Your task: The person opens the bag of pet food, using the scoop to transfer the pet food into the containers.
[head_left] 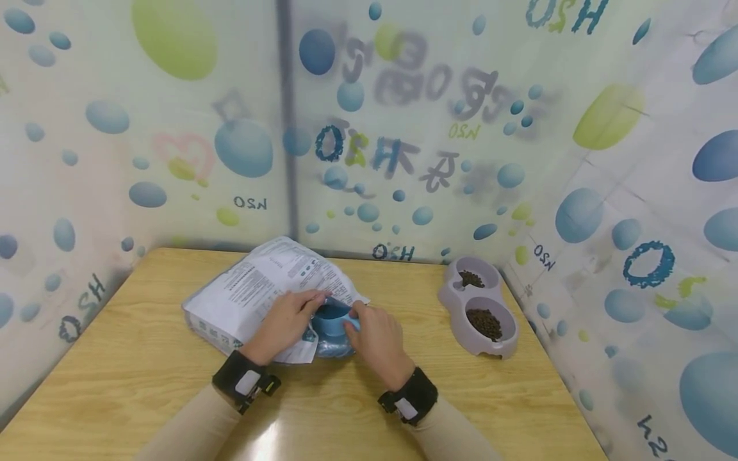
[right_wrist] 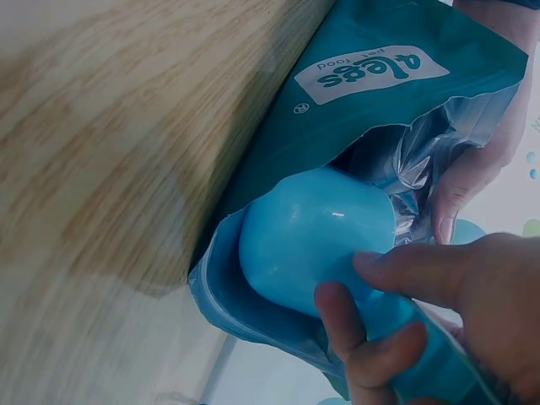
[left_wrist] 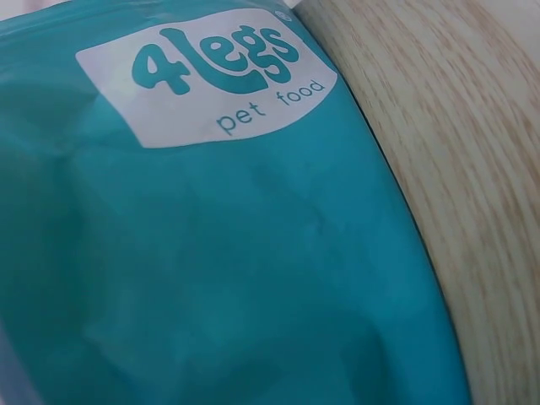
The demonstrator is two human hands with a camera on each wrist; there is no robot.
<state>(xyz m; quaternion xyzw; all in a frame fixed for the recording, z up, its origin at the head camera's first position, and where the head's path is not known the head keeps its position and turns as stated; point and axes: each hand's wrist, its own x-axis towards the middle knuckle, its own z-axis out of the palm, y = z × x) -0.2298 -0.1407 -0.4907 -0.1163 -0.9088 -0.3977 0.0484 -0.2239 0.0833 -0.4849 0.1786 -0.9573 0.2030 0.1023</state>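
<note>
A pet food bag (head_left: 271,282) lies on the table, its pale printed side showing in the head view. Its teal front (left_wrist: 245,253) fills most of the left wrist view. The left hand (head_left: 286,323) grips the edge of the bag's open mouth. At that mouth is a light blue scoop (head_left: 332,325), held by its handle in the right hand (head_left: 377,336). From the right wrist, the scoop's rounded bowl (right_wrist: 312,232) sits partly inside the torn opening, between the bag's silvery lining and teal edge. Thumb and fingers of the right hand (right_wrist: 430,312) pinch the handle.
To the right stands a pale lilac double pet bowl (head_left: 455,314) with brown kibble (head_left: 484,324) in both wells. The wooden table (head_left: 490,397) meets patterned curtains (head_left: 375,192) at the back and sides. Each wrist wears a black strap (head_left: 416,396) with a camera.
</note>
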